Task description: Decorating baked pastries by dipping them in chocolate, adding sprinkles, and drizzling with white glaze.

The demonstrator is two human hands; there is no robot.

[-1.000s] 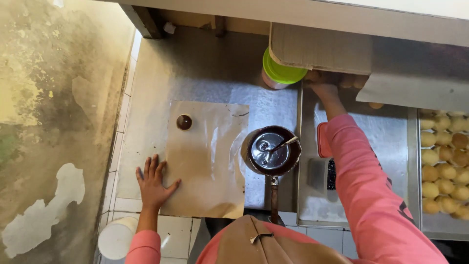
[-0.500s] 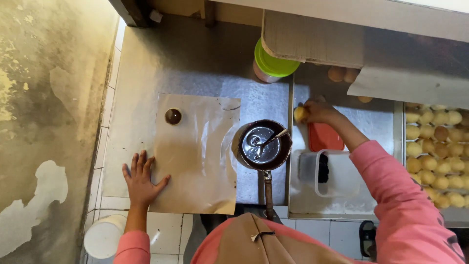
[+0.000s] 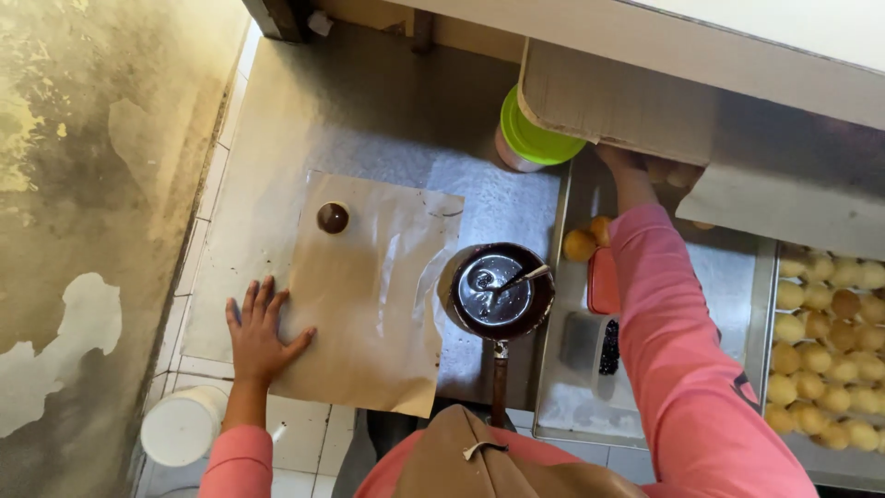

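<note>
On the metal surface (image 3: 369, 120) lies a sheet of brown paper (image 3: 369, 304), and the left hand (image 3: 256, 330) rests flat on its near left edge, fingers spread, holding nothing. Near the far left corner of the paper sits one small round ball coated in dark chocolate (image 3: 333, 218), well apart from that hand. Just beside the paper's right edge stands a small dark saucepan (image 3: 501, 290) of glossy melted chocolate, a utensil (image 3: 524, 277) leaning in it and its handle pointing toward the person. To the right, a metal tray (image 3: 576, 397) carries a red lid (image 3: 604, 281) and two plain yellow dough balls (image 3: 588, 240). The right hand (image 3: 619, 159), in a pink sleeve, reaches far back under a cardboard flap (image 3: 608, 97) next to a green-lidded container (image 3: 530, 138); whether its fingers grip anything cannot be told. Many more pale balls (image 3: 830, 360) fill a tray at the far right. A white cup (image 3: 182, 426) stands by the left wrist.
</note>
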